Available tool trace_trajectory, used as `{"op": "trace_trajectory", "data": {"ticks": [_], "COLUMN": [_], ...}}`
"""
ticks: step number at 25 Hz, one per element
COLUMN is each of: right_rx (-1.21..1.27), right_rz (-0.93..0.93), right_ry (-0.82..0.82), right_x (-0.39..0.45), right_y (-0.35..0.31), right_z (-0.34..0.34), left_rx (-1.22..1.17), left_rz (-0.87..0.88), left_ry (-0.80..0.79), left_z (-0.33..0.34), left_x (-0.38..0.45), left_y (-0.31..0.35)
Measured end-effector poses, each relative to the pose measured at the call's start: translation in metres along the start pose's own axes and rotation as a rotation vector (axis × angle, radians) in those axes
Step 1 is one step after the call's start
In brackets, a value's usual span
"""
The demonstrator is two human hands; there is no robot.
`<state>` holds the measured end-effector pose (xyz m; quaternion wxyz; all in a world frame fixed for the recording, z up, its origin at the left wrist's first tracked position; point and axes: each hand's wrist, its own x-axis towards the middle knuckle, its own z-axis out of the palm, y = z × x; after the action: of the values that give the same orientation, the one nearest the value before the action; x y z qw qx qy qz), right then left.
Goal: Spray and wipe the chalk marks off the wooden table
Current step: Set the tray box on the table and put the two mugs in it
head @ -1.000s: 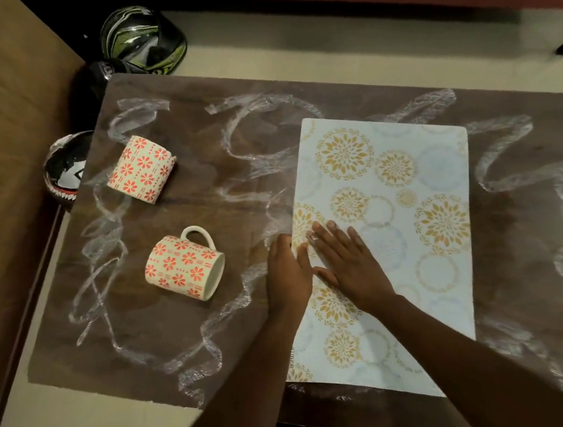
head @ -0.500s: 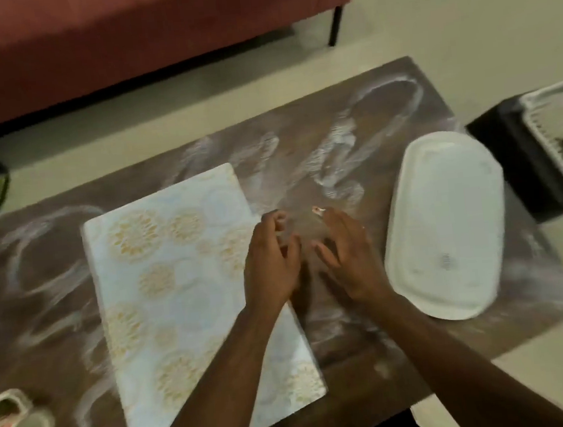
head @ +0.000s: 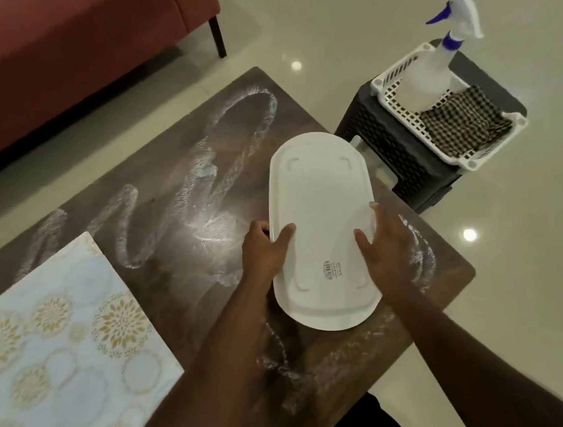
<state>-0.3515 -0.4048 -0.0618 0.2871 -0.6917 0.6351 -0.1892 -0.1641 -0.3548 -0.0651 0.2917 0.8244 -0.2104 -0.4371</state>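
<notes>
**Both hands on the white tray, chalk all around**

We see the wooden table (head: pixel 176 202) running from the lower left up toward 1 o'clock, its dark top covered in white chalk marks (head: pixel 233 156): long loops toward 12 o'clock, smeared swirls near the centre, and more streaks along the right edge and the near edge.

On the right half of the table lies a white oval tray (head: pixel 321 209), upside down (a barcode sticker shows on its underside). Our left hand (head: pixel 265 252) grips its left rim, thumb curled over the top and the other fingers tucked under the edge. Our right hand (head: pixel 385 248) holds the right rim, thumb on the tray's surface, fingers wrapped along the side. We cannot tell whether the tray is resting on the table or lifted just off it.

At 8 o'clock a patterned mat (head: pixel 63 354) with gold and pale blue circles lies flat on the tabletop, well apart from the tray.

Off the table at 2 o'clock, a dark stool (head: pixel 390 147) carries a white slotted basket (head: pixel 467 161). In it stand a spray bottle (head: pixel 432 75) with a purple-and-white trigger head and, just beside it, a folded checked cloth (head: pixel 463 120).

At 11 o'clock a red sofa (head: pixel 69 54) stands on the pale glossy floor (head: pixel 357 16).
</notes>
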Motion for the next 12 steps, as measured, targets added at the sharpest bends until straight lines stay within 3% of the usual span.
{"op": "trace_trajectory", "data": {"ticks": [2,5,8,12], "right_rx": [0.178,0.351,0.586,0.834], "right_rz": [0.087,0.129,-0.019,-0.098], "right_ry": [-0.040,-0.277,-0.538,-0.891], "right_x": [-0.001,-0.014,-0.047,-0.118], "right_y": [-0.002,-0.039,-0.143,-0.270], "right_z": [0.004,0.018,0.043,0.074], "left_rx": [-0.166,-0.359,-0.158,0.286], "left_rz": [-0.025,0.071,0.275,0.197], "left_ry": [-0.064,-0.167,0.078,0.338], "left_z": [-0.009,-0.048,-0.116,-0.211], "left_x": [-0.009,-0.046,-0.098,-0.157], "left_y": [0.007,0.022,0.018,-0.018]}}
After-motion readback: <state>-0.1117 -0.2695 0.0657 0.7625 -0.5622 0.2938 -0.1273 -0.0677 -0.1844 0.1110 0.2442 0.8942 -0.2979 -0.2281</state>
